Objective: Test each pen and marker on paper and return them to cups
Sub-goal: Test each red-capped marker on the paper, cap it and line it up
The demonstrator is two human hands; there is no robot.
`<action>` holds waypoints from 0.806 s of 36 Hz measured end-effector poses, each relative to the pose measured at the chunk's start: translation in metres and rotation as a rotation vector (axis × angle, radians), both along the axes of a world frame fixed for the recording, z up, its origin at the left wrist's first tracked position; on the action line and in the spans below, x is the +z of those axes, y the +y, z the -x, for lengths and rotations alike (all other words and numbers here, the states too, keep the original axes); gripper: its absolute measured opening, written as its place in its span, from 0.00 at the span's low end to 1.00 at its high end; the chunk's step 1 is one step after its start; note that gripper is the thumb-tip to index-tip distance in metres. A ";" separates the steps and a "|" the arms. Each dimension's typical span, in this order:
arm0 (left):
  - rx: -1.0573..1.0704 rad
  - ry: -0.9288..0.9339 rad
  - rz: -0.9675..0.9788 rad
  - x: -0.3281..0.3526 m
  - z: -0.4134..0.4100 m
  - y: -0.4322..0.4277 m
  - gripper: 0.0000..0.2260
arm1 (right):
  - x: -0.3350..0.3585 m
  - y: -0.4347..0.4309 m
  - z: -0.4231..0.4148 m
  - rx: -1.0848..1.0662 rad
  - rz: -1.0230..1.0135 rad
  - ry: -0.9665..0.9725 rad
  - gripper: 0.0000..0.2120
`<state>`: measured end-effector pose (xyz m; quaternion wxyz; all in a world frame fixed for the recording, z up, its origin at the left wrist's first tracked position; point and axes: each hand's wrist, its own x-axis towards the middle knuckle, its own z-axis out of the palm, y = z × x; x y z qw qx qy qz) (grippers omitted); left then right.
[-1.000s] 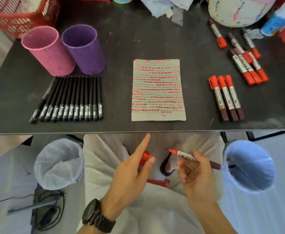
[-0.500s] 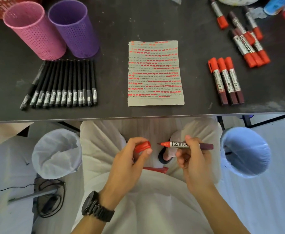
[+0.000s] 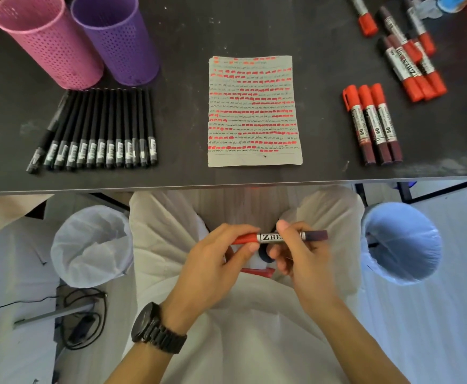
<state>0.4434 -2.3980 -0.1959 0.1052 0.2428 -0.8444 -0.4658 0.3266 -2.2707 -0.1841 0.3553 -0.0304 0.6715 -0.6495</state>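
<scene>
Over my lap, below the table edge, I hold a red marker (image 3: 279,236) level between both hands. My left hand (image 3: 213,261) grips its red cap (image 3: 244,238), which sits on the marker's tip. My right hand (image 3: 301,253) pinches the barrel, whose dark maroon end sticks out to the right. On the table a sheet of paper (image 3: 254,110) is covered with red and black strokes. Several black pens (image 3: 99,128) lie in a row to its left, below a pink cup (image 3: 49,42) and a purple cup (image 3: 116,40). Three red markers (image 3: 373,123) lie to the right.
More red markers (image 3: 404,54) lie scattered at the table's back right. Under the black table (image 3: 171,173), a white-lined bin (image 3: 91,245) stands at my left and a blue-lined bin (image 3: 401,242) at my right. Cables (image 3: 82,317) lie on the floor at the left.
The cap in my left hand was apart from the bare tip before; it has been brought onto the tip. The view has also tilted down and nearer.
</scene>
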 end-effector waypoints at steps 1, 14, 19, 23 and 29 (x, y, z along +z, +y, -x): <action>0.001 0.009 -0.016 0.001 -0.001 -0.001 0.11 | 0.001 0.001 0.002 0.027 0.011 -0.003 0.15; -0.080 -0.065 0.050 0.008 -0.016 -0.018 0.09 | 0.008 0.014 0.035 0.545 -0.033 0.044 0.12; -0.134 -0.110 0.075 0.014 -0.017 -0.025 0.08 | 0.008 0.014 0.033 0.667 -0.144 0.284 0.09; -0.164 -0.125 0.076 0.020 -0.014 -0.033 0.07 | 0.004 0.014 0.023 0.636 -0.161 0.363 0.12; -0.266 -0.182 0.098 0.030 -0.008 -0.043 0.06 | 0.003 0.018 0.008 0.560 -0.194 0.385 0.10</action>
